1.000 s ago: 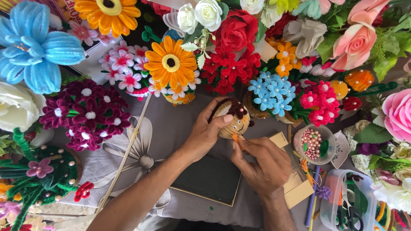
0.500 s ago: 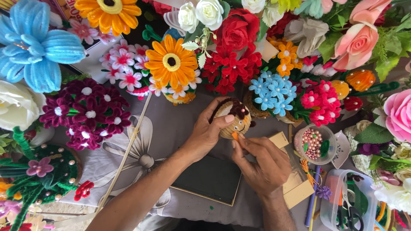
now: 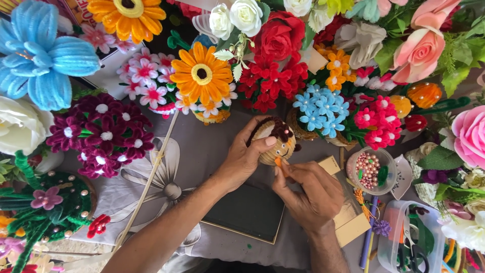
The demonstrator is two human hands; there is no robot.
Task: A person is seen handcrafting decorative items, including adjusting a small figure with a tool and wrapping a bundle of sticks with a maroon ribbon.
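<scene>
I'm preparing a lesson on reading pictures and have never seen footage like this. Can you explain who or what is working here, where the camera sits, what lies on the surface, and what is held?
There is no machine here: a person works with two bare hands. The single picture comes from a camera worn on the person's head, looking down, so the arms enter from the bottom edge.

The left hand cups a small tan doll head with dark brown hair. The right hand pinches a small orange piece against its lower edge.

They work over a grey cloth ringed by handmade flowers, among them an orange daisy and a big blue flower. A dark flat board lies under the wrists, a clear cup of beads stands to the right, and scissors sit in a clear box.
</scene>
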